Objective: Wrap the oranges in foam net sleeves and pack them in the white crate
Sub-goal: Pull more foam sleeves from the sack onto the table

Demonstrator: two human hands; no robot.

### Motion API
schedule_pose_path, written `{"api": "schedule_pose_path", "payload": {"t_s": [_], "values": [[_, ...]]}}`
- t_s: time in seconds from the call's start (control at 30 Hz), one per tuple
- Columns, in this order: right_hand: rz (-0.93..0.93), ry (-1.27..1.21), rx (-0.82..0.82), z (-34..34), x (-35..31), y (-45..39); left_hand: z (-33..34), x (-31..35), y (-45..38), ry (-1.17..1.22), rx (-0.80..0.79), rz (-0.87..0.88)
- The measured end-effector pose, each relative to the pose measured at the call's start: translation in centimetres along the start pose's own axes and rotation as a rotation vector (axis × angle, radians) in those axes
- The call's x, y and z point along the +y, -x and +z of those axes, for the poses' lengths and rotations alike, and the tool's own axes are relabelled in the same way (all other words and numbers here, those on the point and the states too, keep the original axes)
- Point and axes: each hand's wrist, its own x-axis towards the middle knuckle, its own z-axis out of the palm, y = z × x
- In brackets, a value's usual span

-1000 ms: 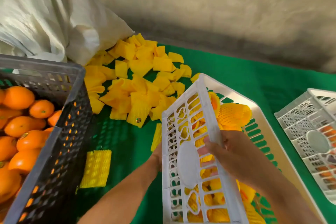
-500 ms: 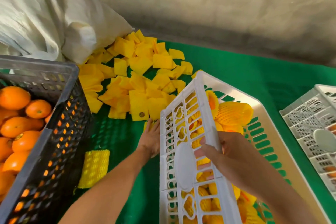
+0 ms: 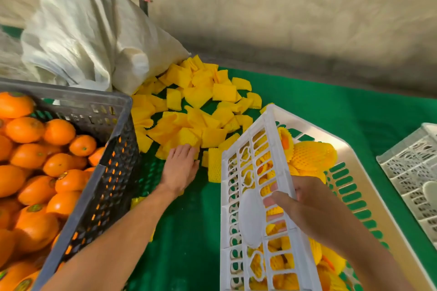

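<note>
Far left: bare oranges point(image 3: 56, 131) are heaped in the grey slotted crate point(image 3: 113, 153), none yet sleeved. Behind it a white sack point(image 3: 89, 38) is slumped against the wall.

Centre: loose yellow foam net sleeves point(image 3: 196, 101) are scattered over the green table point(image 3: 331, 106). The left hand point(image 3: 181, 170) has been moved forward since a second ago, when it was half hidden beside the crate wall; its straight fingers are now laid flat on the near edge of the sleeve pile, released, nothing yet pinched. One sleeve point(image 3: 214, 164) lies just beside the thumb.

Right of centre: the white crate point(image 3: 354, 163) is held tilted, as before. Its near side wall is grasped by the right hand point(image 3: 305, 208), fingers curled round the rim. Wrapped oranges point(image 3: 312, 156) are seen inside, along the bottom and far corner.

Far right: a second white crate point(image 3: 411, 168) is partly in view.

Judgement: a fresh sleeve is being fetched; the next wrap has not yet begun.
</note>
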Motion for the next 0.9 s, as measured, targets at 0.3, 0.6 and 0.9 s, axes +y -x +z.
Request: {"api": "schedule_pose_path", "payload": {"t_s": [0.3,0.6,0.9], "values": [[0.035,0.064,-0.020,2.2,-0.8,-0.5,0.4,3.5,-7.9,0.557,-0.363,0.157],[0.105,0.055,-0.025,-0.7,-0.5,-0.1,3.2,3.8,-11.5,0.817,-0.672,-0.087],[-0.002,0.198,-0.004,-1.0,-0.8,-0.4,6.0,5.2,-10.8,0.304,-0.807,0.308]]}}
